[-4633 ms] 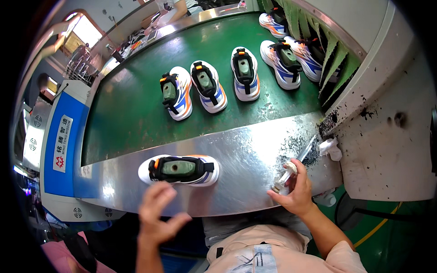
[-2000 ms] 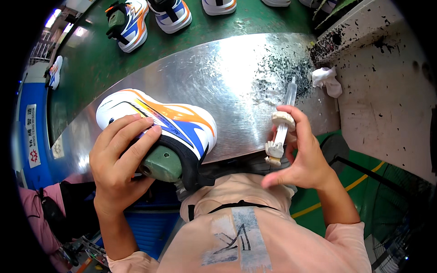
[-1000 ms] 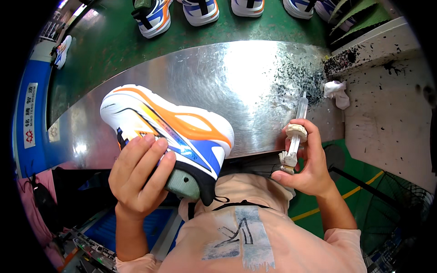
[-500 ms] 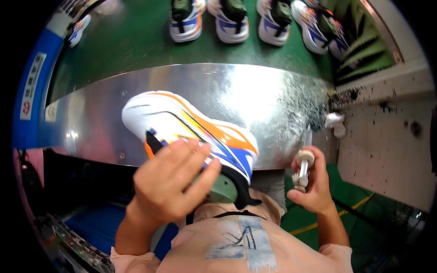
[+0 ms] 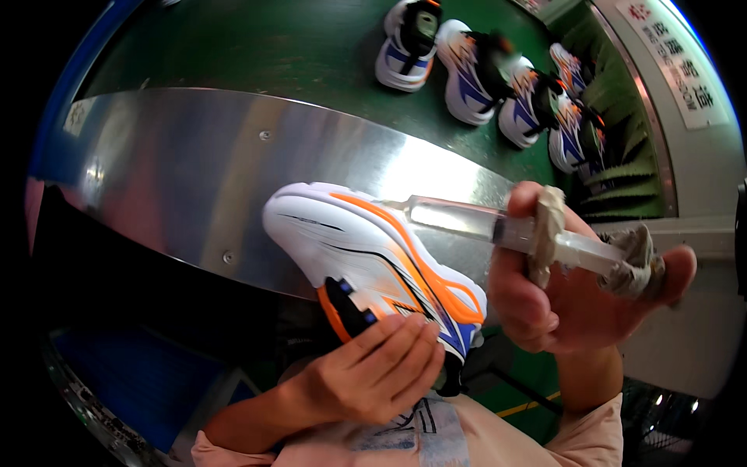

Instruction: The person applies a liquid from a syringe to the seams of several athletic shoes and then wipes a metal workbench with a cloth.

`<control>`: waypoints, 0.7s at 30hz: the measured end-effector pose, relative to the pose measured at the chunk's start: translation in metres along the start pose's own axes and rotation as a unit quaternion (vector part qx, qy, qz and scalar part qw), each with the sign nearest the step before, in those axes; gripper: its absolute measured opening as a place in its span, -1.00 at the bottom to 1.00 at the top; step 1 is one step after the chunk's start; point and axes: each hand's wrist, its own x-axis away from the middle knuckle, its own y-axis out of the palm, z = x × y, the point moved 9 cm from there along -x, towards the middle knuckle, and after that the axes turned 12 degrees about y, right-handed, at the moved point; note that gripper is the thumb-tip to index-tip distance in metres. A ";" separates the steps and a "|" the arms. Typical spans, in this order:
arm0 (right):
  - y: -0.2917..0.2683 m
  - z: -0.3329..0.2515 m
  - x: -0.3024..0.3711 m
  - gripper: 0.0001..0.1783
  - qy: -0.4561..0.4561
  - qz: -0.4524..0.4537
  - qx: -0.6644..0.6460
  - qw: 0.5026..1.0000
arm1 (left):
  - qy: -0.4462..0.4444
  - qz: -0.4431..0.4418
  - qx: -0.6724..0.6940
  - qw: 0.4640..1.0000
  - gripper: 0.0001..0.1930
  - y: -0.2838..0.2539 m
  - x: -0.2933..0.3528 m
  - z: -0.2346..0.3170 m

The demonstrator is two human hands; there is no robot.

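A white sneaker (image 5: 342, 233) with orange, blue and black markings lies on its side in front of me, its toe to the far left. My left hand (image 5: 373, 370) holds it near the heel, fingers laid together over its upper side. The thumb is hidden. In my right hand (image 5: 568, 303) is a clear syringe (image 5: 455, 216), its flange and plunger end wrapped in pale, dirty material. The thumb rests at the plunger end, with fingers around the barrel. The syringe's tip is at the sole edge; whether it touches, I cannot tell.
Beneath the shoe's toe runs a shiny metal ledge (image 5: 179, 179) with screws. Beyond it, several similar sneakers (image 5: 408, 54) stand on a green surface (image 5: 257, 70). Green hanging flaps (image 5: 622, 163) border the far right. A blue surface (image 5: 132, 381) lies low on the left.
My right hand has raised the syringe and brought its tip leftward to the sneaker's sole edge. The sneaker and left hand sit further right and lower. The view has turned; the far sneakers appear shifted right.
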 end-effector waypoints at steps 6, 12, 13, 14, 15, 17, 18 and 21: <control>0.008 0.017 -0.054 0.24 0.102 0.004 -0.054 0.993 | 0.016 0.044 -0.012 0.999 -0.81 0.000 0.016 0.004; 0.006 0.026 -0.078 0.24 0.164 -0.010 -0.061 0.985 | 0.027 0.071 -0.021 0.997 -0.80 -0.002 0.024 0.004; 0.007 0.027 -0.081 0.24 0.166 -0.015 -0.057 0.984 | 0.028 0.077 -0.025 0.996 -0.80 -0.001 0.025 0.004; 0.007 0.028 -0.084 0.23 0.168 -0.014 -0.057 0.984 | 0.026 0.079 -0.027 0.996 -0.80 -0.001 0.026 0.004; 0.006 0.029 -0.086 0.22 0.171 -0.012 -0.057 0.983 | 0.024 0.081 -0.028 0.996 -0.80 -0.001 0.027 0.004; 0.004 0.030 -0.091 0.21 0.182 0.003 -0.061 0.982 | 0.024 0.083 -0.027 0.996 -0.80 -0.002 0.027 0.004; 0.004 0.029 -0.093 0.22 0.187 0.014 -0.055 0.981 | 0.025 0.083 -0.024 0.996 -0.80 -0.002 0.027 0.004; 0.005 0.025 -0.098 0.22 0.201 0.047 -0.021 0.978 | 0.026 0.084 -0.020 0.996 -0.80 -0.003 0.027 0.002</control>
